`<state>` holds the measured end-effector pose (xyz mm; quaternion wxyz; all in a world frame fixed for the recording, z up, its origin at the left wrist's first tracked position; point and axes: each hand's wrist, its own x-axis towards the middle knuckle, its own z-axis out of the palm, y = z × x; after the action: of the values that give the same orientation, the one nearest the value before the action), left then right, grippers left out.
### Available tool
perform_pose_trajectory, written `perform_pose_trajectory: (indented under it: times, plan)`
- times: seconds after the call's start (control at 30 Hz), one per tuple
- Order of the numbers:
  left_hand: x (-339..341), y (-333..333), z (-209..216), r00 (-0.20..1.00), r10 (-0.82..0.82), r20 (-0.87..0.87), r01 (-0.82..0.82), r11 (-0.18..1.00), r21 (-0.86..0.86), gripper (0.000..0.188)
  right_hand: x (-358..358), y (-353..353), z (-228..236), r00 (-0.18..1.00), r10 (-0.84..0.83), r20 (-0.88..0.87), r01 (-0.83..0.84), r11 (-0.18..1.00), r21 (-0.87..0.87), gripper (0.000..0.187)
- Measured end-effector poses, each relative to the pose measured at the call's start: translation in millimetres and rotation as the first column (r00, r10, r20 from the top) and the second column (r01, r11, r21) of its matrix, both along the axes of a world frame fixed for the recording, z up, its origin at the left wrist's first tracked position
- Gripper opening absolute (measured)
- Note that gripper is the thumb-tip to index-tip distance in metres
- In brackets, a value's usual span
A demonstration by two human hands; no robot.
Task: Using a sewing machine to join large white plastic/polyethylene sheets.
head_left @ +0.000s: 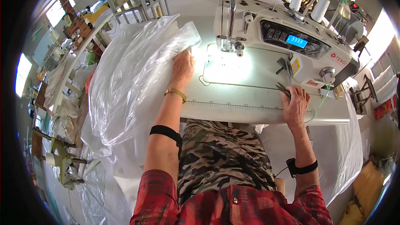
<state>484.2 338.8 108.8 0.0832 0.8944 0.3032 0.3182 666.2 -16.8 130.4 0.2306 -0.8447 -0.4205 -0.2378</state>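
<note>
My left hand [183, 67], a gold bracelet at its wrist, is closed on the right edge of a bunched clear plastic sheet [131, 75]. The sheet spreads over the left end of the sewing table [200, 108] and hangs down its front. In my right hand [296, 104] is a pair of dark thread snips [283, 88], tips pointing up and left, just above the table near its front edge. Between and beyond my hands stands a white sewing machine [266, 25]. Its lamp lights the needle area, which glare washes out. The fingertips of my left hand are partly hidden.
White thread cones [320, 9] stand behind the machine. A green thread [320, 107] hangs near its right end. A ruler strip [233, 105] runs along the table front. A grey metal chair [135, 2] stands beyond the plastic. More plastic sheeting [329, 154] hangs at the right.
</note>
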Motion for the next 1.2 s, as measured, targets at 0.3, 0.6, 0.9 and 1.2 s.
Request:
perform_pose_trajectory:
  times: [0.3, 0.6, 0.9, 1.2]
  plan:
    - [-26, -22, 1, 1.000, 0.000, 0.024, 0.001, 1.000, -0.024, 0.014, -4, -1, 15, 0.975, 0.063, 0.213, -0.010, 0.970, -0.243, 0.018]
    - [-25, -28, 1, 0.997, -0.043, 0.065, 0.047, 0.997, -0.054, 0.014, -2, 35, 7, 0.893, 0.409, 0.187, -0.341, 0.887, -0.311, 0.024]
    - [-21, -20, -4, 0.974, -0.057, 0.219, 0.046, 0.997, 0.056, 0.015, -73, 144, 10, 0.932, 0.316, -0.179, -0.327, 0.945, -0.034, 0.023]
    - [-26, -31, 11, 0.993, -0.031, 0.111, 0.047, 0.989, -0.142, 0.015, -75, 186, 7, 0.930, 0.367, 0.021, -0.358, 0.918, -0.171, 0.015]
